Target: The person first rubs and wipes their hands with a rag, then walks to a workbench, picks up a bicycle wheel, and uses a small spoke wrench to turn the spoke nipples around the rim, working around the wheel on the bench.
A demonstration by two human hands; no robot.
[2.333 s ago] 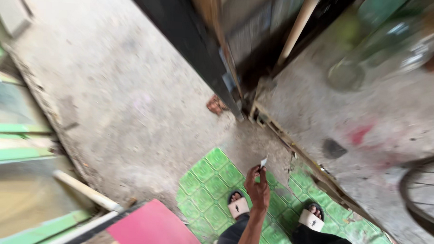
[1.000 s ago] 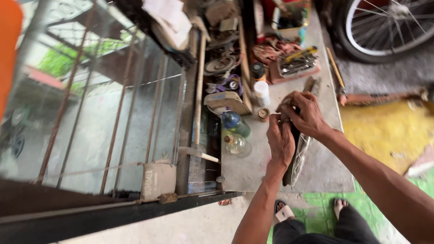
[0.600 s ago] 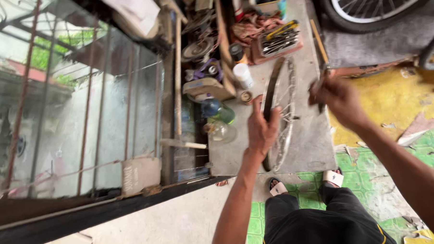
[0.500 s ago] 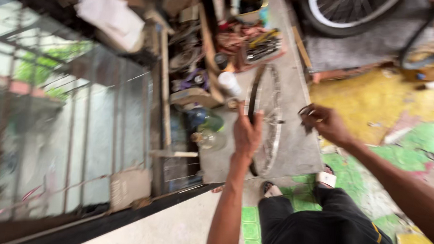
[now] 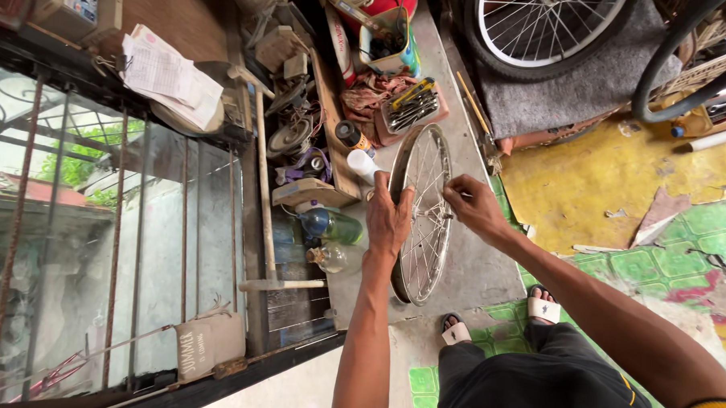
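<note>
Far left: barred window [image 5: 120,244], papers [image 5: 170,73] on the ledge above it. Right of that, two glass bottles [image 5: 334,239] lying beside a wooden strip [image 5: 263,184], white spray can [image 5: 363,164] just past them. Left hand [image 5: 388,221] grips the rim of a bare spoked bicycle wheel [image 5: 421,222], fingers wrapped over the rim edge, wheel held upright on the concrete floor [image 5: 473,272]. Right hand [image 5: 474,206] is at the spokes near the hub, fingers pinched together on something small; can't tell whether it's a spoke, a nipple or a tool. Looks like spoke work, mid-step. Next move needs the rim kept steady while the pinch works. Tray of hand tools [image 5: 410,109] beyond the wheel; second wheel [image 5: 546,25] far right.
</note>
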